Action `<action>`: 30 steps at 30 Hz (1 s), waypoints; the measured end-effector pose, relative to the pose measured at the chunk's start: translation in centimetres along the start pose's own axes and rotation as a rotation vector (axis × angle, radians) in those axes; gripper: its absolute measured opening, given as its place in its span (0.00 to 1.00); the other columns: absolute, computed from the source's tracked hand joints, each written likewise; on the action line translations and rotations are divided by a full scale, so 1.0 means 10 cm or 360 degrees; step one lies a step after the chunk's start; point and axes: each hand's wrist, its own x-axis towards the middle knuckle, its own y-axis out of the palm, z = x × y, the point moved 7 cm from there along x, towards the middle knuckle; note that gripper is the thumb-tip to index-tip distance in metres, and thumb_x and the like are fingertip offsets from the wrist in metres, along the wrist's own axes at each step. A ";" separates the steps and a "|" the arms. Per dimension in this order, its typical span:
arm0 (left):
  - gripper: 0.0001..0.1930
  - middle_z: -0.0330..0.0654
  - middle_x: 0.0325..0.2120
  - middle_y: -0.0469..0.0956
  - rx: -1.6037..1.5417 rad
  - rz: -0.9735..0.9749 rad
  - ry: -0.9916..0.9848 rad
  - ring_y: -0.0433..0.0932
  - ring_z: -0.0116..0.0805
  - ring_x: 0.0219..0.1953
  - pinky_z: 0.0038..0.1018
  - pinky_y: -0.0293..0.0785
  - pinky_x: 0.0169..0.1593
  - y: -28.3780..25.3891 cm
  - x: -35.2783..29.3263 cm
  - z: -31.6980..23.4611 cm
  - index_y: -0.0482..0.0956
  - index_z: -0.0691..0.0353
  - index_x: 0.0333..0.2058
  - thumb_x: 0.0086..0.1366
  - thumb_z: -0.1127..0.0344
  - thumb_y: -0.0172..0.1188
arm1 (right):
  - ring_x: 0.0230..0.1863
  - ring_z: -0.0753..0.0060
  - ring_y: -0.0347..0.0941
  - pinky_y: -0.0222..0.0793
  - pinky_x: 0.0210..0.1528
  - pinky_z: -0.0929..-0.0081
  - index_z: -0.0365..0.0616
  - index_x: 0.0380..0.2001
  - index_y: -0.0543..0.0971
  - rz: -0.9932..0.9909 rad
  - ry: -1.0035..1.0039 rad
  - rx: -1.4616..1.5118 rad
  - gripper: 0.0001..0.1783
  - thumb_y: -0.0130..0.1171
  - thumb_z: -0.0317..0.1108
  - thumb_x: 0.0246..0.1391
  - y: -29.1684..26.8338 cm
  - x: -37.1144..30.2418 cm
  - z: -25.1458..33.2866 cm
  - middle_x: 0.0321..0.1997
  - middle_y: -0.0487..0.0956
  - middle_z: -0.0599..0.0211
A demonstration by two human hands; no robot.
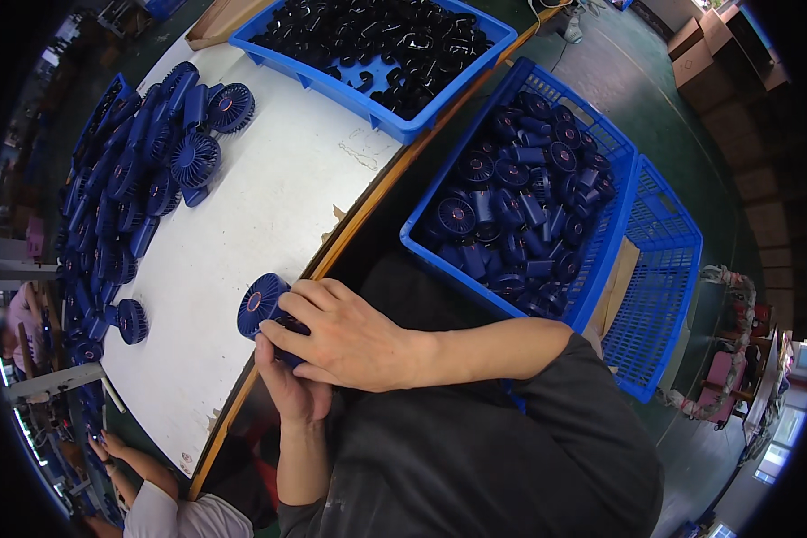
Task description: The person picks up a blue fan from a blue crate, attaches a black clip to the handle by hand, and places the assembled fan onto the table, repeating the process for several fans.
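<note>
A dark blue handheld fan (262, 303) is held over the table's near edge, its round grille turned up. My right hand (354, 339) is closed over the fan's handle from above, fingers bent. From below, my left hand (289, 381) supports the same fan, its thumb and fingers pressed against the handle. Most of the handle is hidden by my fingers. On the white table, a large heap of similar blue fans (121, 193) lies to the left, and one fan (133, 321) sits at the heap's near side.
A blue tray (408, 125) of black curved parts stands at the table's far end. Right of the table, a blue crate (412, 235) holds many fans, with another blue crate (659, 296) beside it. A co-worker's arm (139, 462) shows at lower left.
</note>
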 end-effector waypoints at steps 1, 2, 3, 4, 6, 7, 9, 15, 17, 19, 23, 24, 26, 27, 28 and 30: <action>0.28 0.44 0.59 0.71 0.0024 -0.0021 0.0028 0.68 0.39 0.64 0.37 0.65 0.66 0.01 0.00 0.01 0.66 0.59 0.62 0.76 0.45 0.37 | 0.58 0.49 0.66 0.65 0.60 0.56 0.42 0.55 0.73 -0.0028 0.0048 -0.0051 0.32 0.69 0.42 0.49 -0.02 -0.03 0.00 0.52 0.71 0.52; 0.26 0.43 0.58 0.72 -0.0054 -0.0099 -0.0007 0.69 0.38 0.62 0.37 0.65 0.66 -0.02 -0.01 0.05 0.68 0.59 0.60 0.75 0.48 0.38 | 0.56 0.49 0.67 0.64 0.60 0.56 0.38 0.56 0.72 -0.0074 0.0062 -0.0068 0.32 0.67 0.39 0.48 -0.02 -0.08 0.01 0.51 0.72 0.51; 0.26 0.43 0.58 0.72 -0.0064 -0.0015 -0.0084 0.70 0.38 0.62 0.36 0.65 0.66 -0.04 -0.01 0.12 0.68 0.59 0.60 0.75 0.48 0.38 | 0.56 0.49 0.67 0.64 0.60 0.56 0.38 0.56 0.72 -0.0077 0.0059 -0.0065 0.32 0.67 0.39 0.48 0.03 -0.12 0.03 0.51 0.72 0.51; 0.26 0.43 0.58 0.73 -0.0077 0.0068 -0.0158 0.70 0.37 0.62 0.36 0.64 0.66 -0.03 -0.01 0.18 0.69 0.60 0.60 0.75 0.47 0.38 | 0.54 0.50 0.68 0.65 0.57 0.57 0.34 0.54 0.71 -0.0237 0.0085 -0.0163 0.31 0.64 0.38 0.49 0.03 -0.18 0.03 0.49 0.72 0.51; 0.29 0.50 0.61 0.69 0.0617 0.0121 0.0035 0.67 0.42 0.64 0.37 0.59 0.68 0.19 -0.05 0.17 0.63 0.67 0.64 0.75 0.51 0.40 | 0.52 0.45 0.69 0.66 0.56 0.60 0.24 0.54 0.66 -0.0380 0.0322 -0.0015 0.32 0.59 0.34 0.48 0.10 -0.34 -0.10 0.50 0.73 0.46; 0.34 0.55 0.66 0.60 0.1266 0.0350 0.0174 0.60 0.47 0.68 0.38 0.53 0.71 0.29 -0.09 0.13 0.56 0.71 0.67 0.72 0.52 0.47 | 0.54 0.42 0.69 0.67 0.55 0.61 0.28 0.55 0.65 -0.0065 0.0511 0.0337 0.32 0.60 0.33 0.49 0.16 -0.44 -0.25 0.53 0.72 0.43; 0.48 0.64 0.72 0.42 0.2059 0.0537 0.0726 0.44 0.56 0.75 0.41 0.42 0.74 0.63 -0.13 -0.03 0.40 0.71 0.71 0.67 0.51 0.58 | 0.44 0.53 0.78 0.73 0.46 0.60 0.37 0.51 0.71 -0.0038 0.0913 0.1307 0.26 0.64 0.34 0.48 0.19 -0.73 -0.53 0.42 0.79 0.48; 0.42 0.62 0.72 0.42 0.2280 0.0809 0.0423 0.43 0.57 0.75 0.43 0.42 0.74 0.51 0.04 0.09 0.43 0.68 0.72 0.70 0.54 0.56 | 0.43 0.54 0.80 0.73 0.48 0.63 0.37 0.47 0.75 -0.0461 0.1377 0.0243 0.21 0.62 0.30 0.48 -0.17 -2.05 -1.78 0.40 0.81 0.48; 0.38 0.61 0.71 0.50 0.2243 0.0737 0.0411 0.48 0.56 0.74 0.42 0.46 0.73 0.40 0.07 0.17 0.49 0.69 0.70 0.72 0.55 0.54 | 0.38 0.52 0.78 0.72 0.42 0.62 0.36 0.41 0.74 -0.0576 0.1522 -0.0072 0.18 0.66 0.34 0.50 -0.20 -2.44 -2.27 0.35 0.79 0.47; 0.36 0.62 0.69 0.55 0.2102 0.0667 0.0114 0.54 0.56 0.72 0.40 0.50 0.72 0.24 0.14 0.28 0.53 0.71 0.69 0.72 0.53 0.53 | 0.45 0.39 0.76 0.71 0.47 0.54 0.34 0.40 0.73 -0.0556 0.1646 -0.0079 0.21 0.66 0.37 0.49 -0.19 -2.46 -2.51 0.41 0.78 0.41; 0.34 0.62 0.66 0.60 0.2146 0.0659 0.0081 0.57 0.55 0.71 0.39 0.53 0.71 0.08 0.12 0.37 0.58 0.72 0.67 0.72 0.54 0.55 | 0.48 0.37 0.75 0.71 0.51 0.52 0.33 0.42 0.73 -0.0570 0.1865 -0.0147 0.25 0.68 0.42 0.51 0.03 -2.40 -2.87 0.44 0.78 0.38; 0.33 0.61 0.66 0.62 0.2137 0.0622 0.0066 0.59 0.55 0.70 0.39 0.54 0.71 0.05 0.11 0.36 0.60 0.73 0.66 0.71 0.57 0.56 | 0.53 0.37 0.75 0.70 0.56 0.53 0.32 0.50 0.71 -0.0579 0.1939 -0.0093 0.30 0.68 0.43 0.51 0.10 -2.42 -2.96 0.48 0.78 0.36; 0.32 0.61 0.65 0.62 0.2076 0.0563 0.0019 0.61 0.53 0.69 0.38 0.56 0.70 -0.08 0.10 0.35 0.61 0.73 0.66 0.71 0.57 0.56 | 0.55 0.37 0.74 0.70 0.58 0.54 0.33 0.54 0.69 -0.0581 0.1993 -0.0074 0.34 0.68 0.43 0.51 0.15 -2.40 -2.95 0.50 0.77 0.35; 0.31 0.60 0.65 0.63 0.2008 0.0519 -0.0024 0.63 0.52 0.68 0.38 0.58 0.69 -0.15 0.10 0.35 0.62 0.72 0.65 0.71 0.58 0.57 | 0.56 0.36 0.74 0.69 0.60 0.55 0.33 0.58 0.66 -0.0593 0.2052 -0.0066 0.38 0.69 0.43 0.50 0.16 -2.41 -2.96 0.53 0.77 0.34; 0.31 0.60 0.65 0.63 0.2007 0.0509 -0.0026 0.63 0.52 0.68 0.38 0.58 0.69 -0.19 0.10 0.36 0.62 0.72 0.65 0.71 0.58 0.57 | 0.58 0.37 0.73 0.68 0.61 0.56 0.34 0.64 0.61 -0.0474 0.2067 -0.0031 0.45 0.71 0.41 0.48 0.19 -2.44 -2.99 0.55 0.76 0.35; 0.30 0.59 0.64 0.65 0.1831 0.0488 -0.0160 0.66 0.48 0.66 0.35 0.63 0.67 -0.27 0.12 0.42 0.63 0.71 0.64 0.70 0.59 0.57 | 0.58 0.39 0.74 0.68 0.61 0.58 0.34 0.63 0.62 -0.0483 0.2055 -0.0030 0.44 0.72 0.39 0.46 0.21 -2.49 -3.00 0.54 0.77 0.36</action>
